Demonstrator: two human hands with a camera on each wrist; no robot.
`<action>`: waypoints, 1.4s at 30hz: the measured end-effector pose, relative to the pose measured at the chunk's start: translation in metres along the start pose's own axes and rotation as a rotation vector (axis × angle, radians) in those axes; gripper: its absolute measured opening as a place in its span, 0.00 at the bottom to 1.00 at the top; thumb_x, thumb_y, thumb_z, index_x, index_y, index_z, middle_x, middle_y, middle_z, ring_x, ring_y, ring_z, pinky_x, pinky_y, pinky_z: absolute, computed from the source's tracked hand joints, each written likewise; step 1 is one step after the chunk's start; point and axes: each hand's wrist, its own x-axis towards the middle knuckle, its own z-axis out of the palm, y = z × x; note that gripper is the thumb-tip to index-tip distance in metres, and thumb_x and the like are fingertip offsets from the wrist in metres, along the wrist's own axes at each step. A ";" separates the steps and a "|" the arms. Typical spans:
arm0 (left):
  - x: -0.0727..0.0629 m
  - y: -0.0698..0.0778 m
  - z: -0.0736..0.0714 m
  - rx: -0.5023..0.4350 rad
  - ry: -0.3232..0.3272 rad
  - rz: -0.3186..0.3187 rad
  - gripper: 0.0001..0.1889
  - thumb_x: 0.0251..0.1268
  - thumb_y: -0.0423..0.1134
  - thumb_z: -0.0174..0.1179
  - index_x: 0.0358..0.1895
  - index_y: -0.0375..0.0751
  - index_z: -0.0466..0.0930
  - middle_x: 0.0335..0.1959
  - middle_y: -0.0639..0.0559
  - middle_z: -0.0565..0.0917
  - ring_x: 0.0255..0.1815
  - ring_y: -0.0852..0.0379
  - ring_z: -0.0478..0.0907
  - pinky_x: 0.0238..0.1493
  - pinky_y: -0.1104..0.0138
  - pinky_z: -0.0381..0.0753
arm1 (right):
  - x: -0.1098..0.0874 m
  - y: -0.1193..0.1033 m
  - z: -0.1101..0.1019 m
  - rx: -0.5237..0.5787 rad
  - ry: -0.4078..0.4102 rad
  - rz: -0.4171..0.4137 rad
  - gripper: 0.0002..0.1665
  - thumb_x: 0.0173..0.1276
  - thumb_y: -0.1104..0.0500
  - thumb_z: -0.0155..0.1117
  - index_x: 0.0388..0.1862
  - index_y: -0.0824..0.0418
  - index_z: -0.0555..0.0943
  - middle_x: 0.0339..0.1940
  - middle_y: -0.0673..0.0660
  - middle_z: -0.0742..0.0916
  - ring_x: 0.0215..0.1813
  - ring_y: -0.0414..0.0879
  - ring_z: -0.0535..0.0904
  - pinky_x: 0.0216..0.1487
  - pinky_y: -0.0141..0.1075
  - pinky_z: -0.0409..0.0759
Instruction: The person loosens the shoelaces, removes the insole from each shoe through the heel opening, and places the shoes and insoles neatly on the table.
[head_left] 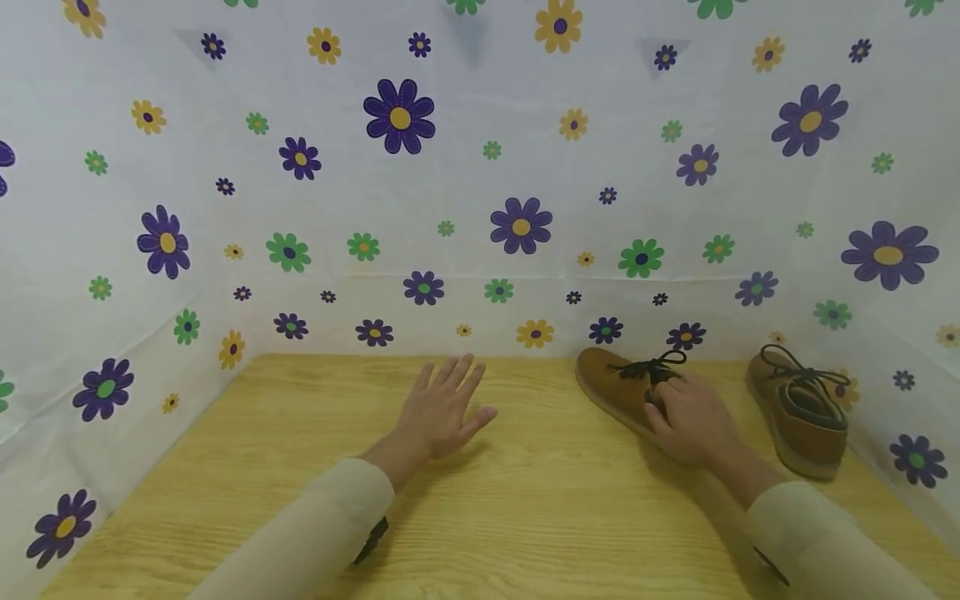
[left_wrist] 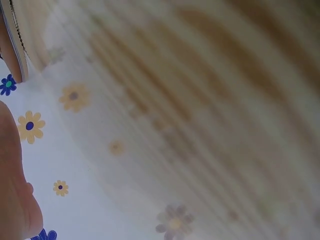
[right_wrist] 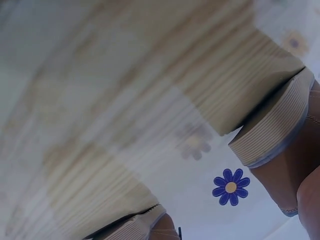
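Note:
A brown shoe [head_left: 611, 385] with dark laces stands toward the back right, its toe pointing back and left. My right hand [head_left: 693, 417] grips it at the ankle opening, fingers curled over the collar; the hand covers the heel. In the right wrist view, the hand [right_wrist: 311, 202] shows at the edge beside the gripped shoe [right_wrist: 280, 135] and its ribbed pale sole. The matching shoe [head_left: 802, 417] stands to the right, laces tied in a bow. My left hand [head_left: 442, 412] is palm down over the wooden table, fingers straight and thumb spread, holding nothing.
The light wooden tabletop [head_left: 300, 467] runs back to a white cloth [head_left: 465, 183] printed with purple, green and yellow flowers. This cloth also rises along the left and right sides. The second shoe stands close to the right cloth wall.

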 end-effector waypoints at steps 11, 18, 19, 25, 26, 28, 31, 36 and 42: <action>0.003 0.009 -0.001 0.016 -0.012 0.018 0.41 0.75 0.69 0.32 0.81 0.45 0.49 0.82 0.46 0.50 0.82 0.45 0.49 0.79 0.45 0.47 | 0.002 -0.008 0.004 0.024 0.023 -0.035 0.12 0.68 0.54 0.60 0.26 0.57 0.74 0.24 0.49 0.76 0.32 0.47 0.68 0.36 0.40 0.68; 0.003 0.013 -0.001 0.014 0.015 0.043 0.40 0.75 0.67 0.35 0.80 0.45 0.52 0.81 0.45 0.53 0.81 0.43 0.53 0.78 0.43 0.48 | 0.002 -0.010 0.004 0.030 0.007 -0.036 0.11 0.68 0.54 0.60 0.29 0.58 0.76 0.27 0.51 0.78 0.34 0.48 0.70 0.40 0.44 0.71; 0.003 0.014 -0.002 0.015 0.015 0.044 0.40 0.75 0.67 0.35 0.80 0.46 0.52 0.81 0.45 0.53 0.81 0.43 0.53 0.78 0.43 0.48 | 0.002 -0.011 0.004 0.033 0.009 -0.035 0.11 0.68 0.55 0.60 0.29 0.59 0.76 0.27 0.51 0.79 0.34 0.48 0.70 0.40 0.44 0.71; 0.005 0.016 -0.003 0.018 0.021 0.044 0.40 0.75 0.67 0.36 0.80 0.47 0.54 0.81 0.45 0.54 0.81 0.44 0.52 0.78 0.43 0.49 | 0.003 -0.013 0.006 0.047 0.017 -0.032 0.10 0.68 0.54 0.60 0.30 0.59 0.77 0.29 0.52 0.81 0.35 0.48 0.72 0.39 0.43 0.73; 0.005 0.016 -0.003 0.022 0.021 0.043 0.40 0.75 0.68 0.36 0.80 0.47 0.54 0.81 0.45 0.54 0.81 0.44 0.52 0.78 0.43 0.49 | 0.004 -0.014 0.006 0.049 0.017 -0.032 0.10 0.68 0.54 0.60 0.31 0.59 0.78 0.29 0.52 0.81 0.35 0.48 0.72 0.38 0.43 0.72; 0.005 0.017 -0.003 0.024 0.027 0.046 0.39 0.75 0.67 0.36 0.80 0.46 0.54 0.81 0.45 0.55 0.81 0.44 0.53 0.78 0.43 0.50 | 0.004 -0.015 0.006 0.057 0.015 -0.033 0.09 0.68 0.54 0.61 0.30 0.58 0.78 0.29 0.52 0.81 0.34 0.47 0.71 0.37 0.42 0.72; 0.004 0.017 -0.002 0.014 0.022 0.052 0.39 0.75 0.67 0.37 0.80 0.46 0.54 0.81 0.45 0.55 0.81 0.43 0.53 0.78 0.43 0.49 | 0.004 -0.017 0.007 0.062 0.015 -0.034 0.09 0.67 0.54 0.61 0.30 0.58 0.78 0.28 0.52 0.81 0.34 0.47 0.71 0.37 0.42 0.72; 0.005 0.018 0.002 0.008 0.000 0.046 0.40 0.75 0.68 0.34 0.81 0.47 0.52 0.82 0.46 0.53 0.81 0.44 0.51 0.79 0.43 0.46 | 0.003 -0.019 0.008 0.069 0.033 -0.049 0.08 0.66 0.54 0.62 0.30 0.58 0.78 0.29 0.51 0.81 0.34 0.47 0.71 0.35 0.41 0.72; 0.010 0.017 0.006 0.013 0.022 0.044 0.40 0.75 0.69 0.33 0.81 0.48 0.51 0.82 0.45 0.53 0.81 0.44 0.51 0.79 0.44 0.44 | 0.008 -0.023 0.007 0.080 0.077 -0.075 0.10 0.65 0.55 0.62 0.26 0.56 0.75 0.25 0.49 0.78 0.31 0.45 0.67 0.31 0.37 0.68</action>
